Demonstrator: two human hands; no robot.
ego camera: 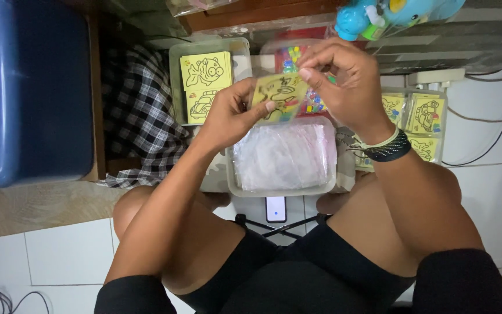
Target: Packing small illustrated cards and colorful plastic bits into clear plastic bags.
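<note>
My left hand (230, 113) grips a small yellow card (279, 94) with a black line drawing, held in the air above the trays. My right hand (344, 78) pinches the card's upper right edge with fingers curled; a clear sleeve seems to be around the card, though I cannot tell for sure. A dark braided band sits on my right wrist. Below the card lies a clear tray (321, 189) filled with transparent plastic bags (283, 156).
A clear tray (175, 81) at the left holds more yellow drawing cards (205, 84). Another tray (444, 125) of cards stands at the right. A container of coloured bits (291, 55), a blue toy (379, 14), a blue box (30, 87), checked cloth (137, 110) and a phone (276, 208) surround me.
</note>
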